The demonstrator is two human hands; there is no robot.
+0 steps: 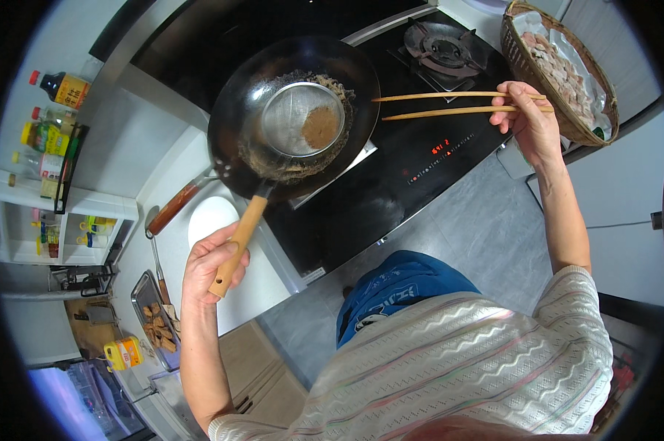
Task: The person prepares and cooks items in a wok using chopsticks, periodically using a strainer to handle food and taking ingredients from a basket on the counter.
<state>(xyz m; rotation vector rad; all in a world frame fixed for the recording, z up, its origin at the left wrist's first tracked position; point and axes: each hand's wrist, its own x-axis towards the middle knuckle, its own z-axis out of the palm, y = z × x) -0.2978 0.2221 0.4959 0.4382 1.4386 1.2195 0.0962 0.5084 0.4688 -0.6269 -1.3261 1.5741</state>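
My left hand grips the wooden handle of a round wire-mesh strainer. The strainer is over or in a dark wok, and a patch of brown material shows in its mesh area. Pale brown residue clings around the wok's inside. In my right hand is a pair of wooden chopsticks, tips apart, pointing left near the wok's right rim. The wok stands on a black glass cooktop with a lit red display.
A gas burner lies beyond the chopsticks. A wicker basket of pale, coated pieces is at upper right. On the left are a white plate, a wooden-handled utensil, a metal tray with browned pieces, and several bottles.
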